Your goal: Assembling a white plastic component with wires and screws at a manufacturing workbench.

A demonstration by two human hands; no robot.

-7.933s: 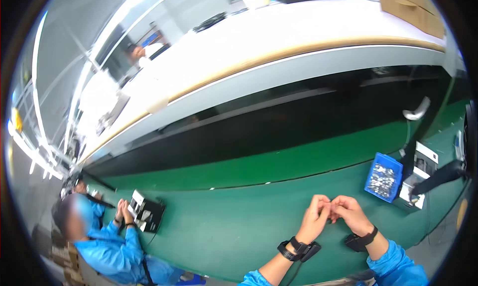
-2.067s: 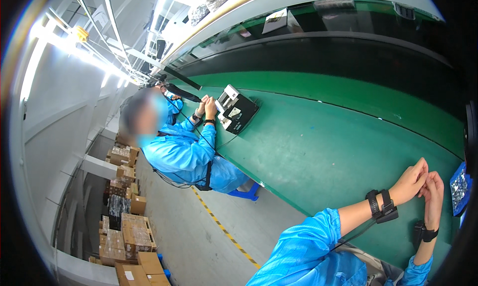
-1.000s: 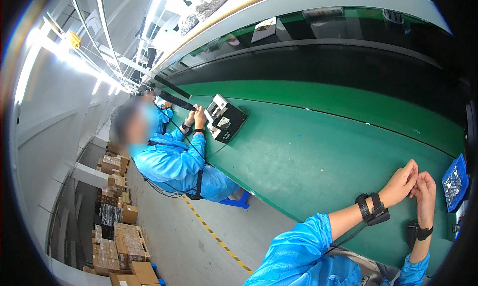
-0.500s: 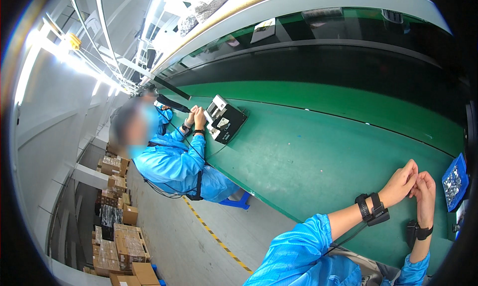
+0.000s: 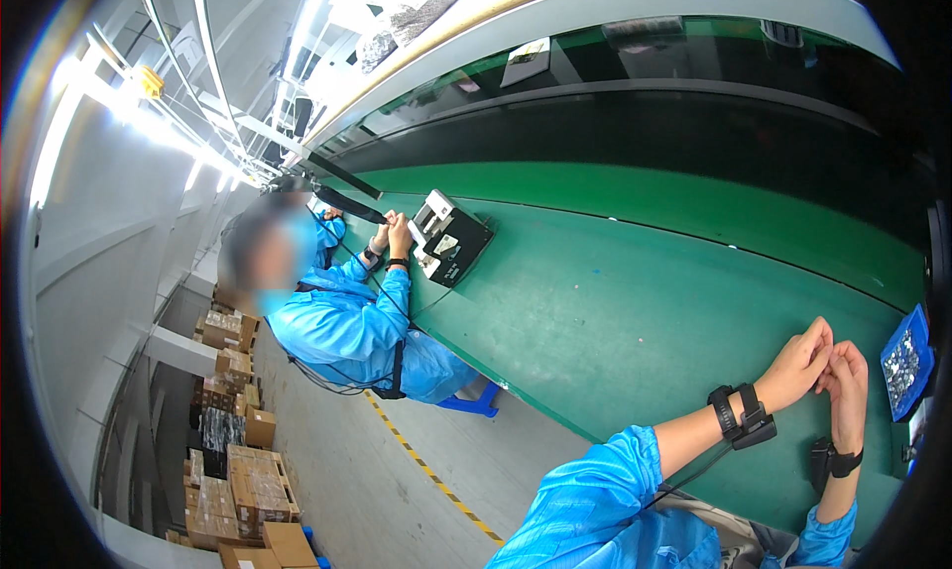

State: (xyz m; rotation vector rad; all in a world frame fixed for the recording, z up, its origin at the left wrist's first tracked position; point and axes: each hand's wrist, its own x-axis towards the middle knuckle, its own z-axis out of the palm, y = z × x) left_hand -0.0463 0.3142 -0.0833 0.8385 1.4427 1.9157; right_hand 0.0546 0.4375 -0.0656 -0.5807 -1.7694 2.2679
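Observation:
Over the right end of the green worktop (image 5: pixel 595 311), my left hand (image 5: pixel 796 367) and my right hand (image 5: pixel 846 383) meet at the fingertips. The fingers of both are bent inward and closed. Whatever they pinch, if anything, is hidden or too small to make out. Just right of my right hand stands a blue bin (image 5: pixel 906 363) of small shiny metal parts. Each of my wrists carries a black strapped device.
A co-worker in a blue smock (image 5: pixel 342 316) sits at the left, hands at a black and white machine (image 5: pixel 451 239) on the worktop. A dark conveyor belt (image 5: pixel 635 128) runs along the far side. Cardboard boxes (image 5: pixel 260 480) are stacked on the floor at lower left.
My hands keep the same place and pose. The co-worker's hands have shifted very slightly by the machine.

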